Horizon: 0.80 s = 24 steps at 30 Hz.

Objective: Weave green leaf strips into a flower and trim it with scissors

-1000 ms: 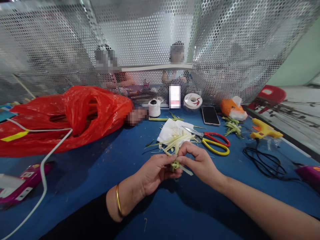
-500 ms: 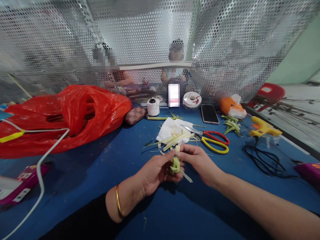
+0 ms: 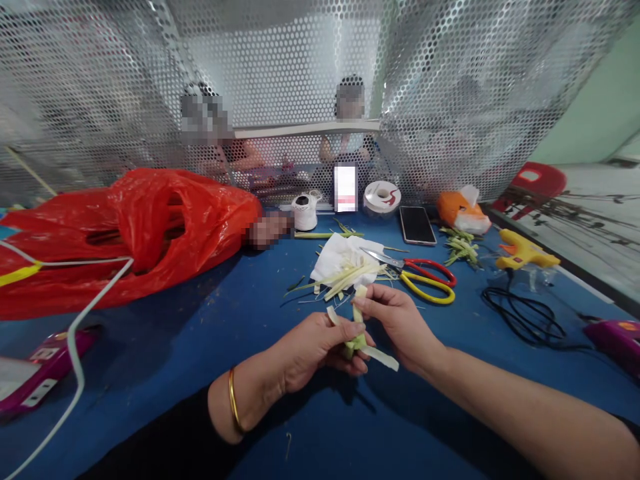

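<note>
A small pale green piece folded from leaf strips (image 3: 356,345) is pinched between the thumb and fingers of my left hand (image 3: 320,343). Flat strip ends stick out of it, one up to the left and one down to the right. My right hand (image 3: 393,313) pinches another upright strip end (image 3: 359,297) of the same piece between thumb and forefinger. Just beyond my hands, loose pale strips (image 3: 353,277) lie on a white tissue (image 3: 333,257). Scissors (image 3: 425,277) with one red and one yellow handle rest partly on that tissue.
A red plastic bag (image 3: 200,247) with a white cable over it fills the left. A yellow glue gun (image 3: 527,252), a dark phone (image 3: 417,225), a tissue pack (image 3: 463,212) and green scraps (image 3: 459,247) lie right. Behind stand a thread spool (image 3: 304,213) and a ribbon roll (image 3: 383,198).
Strip ends now stand out further from the folded leaf piece, including one at upper left. My right hand has shifted slightly right with the upright strip end; the left keeps its hold.
</note>
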Each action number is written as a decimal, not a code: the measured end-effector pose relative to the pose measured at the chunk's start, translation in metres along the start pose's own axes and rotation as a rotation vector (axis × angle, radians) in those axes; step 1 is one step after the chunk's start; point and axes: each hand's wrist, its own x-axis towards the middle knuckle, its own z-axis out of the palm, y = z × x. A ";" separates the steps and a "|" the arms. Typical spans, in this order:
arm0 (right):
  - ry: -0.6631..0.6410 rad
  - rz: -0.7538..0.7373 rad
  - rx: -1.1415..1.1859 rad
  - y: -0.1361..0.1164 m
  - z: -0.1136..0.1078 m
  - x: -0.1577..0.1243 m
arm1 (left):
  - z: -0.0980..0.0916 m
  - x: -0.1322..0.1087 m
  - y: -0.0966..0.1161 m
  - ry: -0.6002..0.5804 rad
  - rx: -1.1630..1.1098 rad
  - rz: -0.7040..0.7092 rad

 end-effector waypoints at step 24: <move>-0.377 0.031 -0.763 -0.038 -0.030 0.010 | -0.012 0.008 0.011 0.230 -0.287 0.118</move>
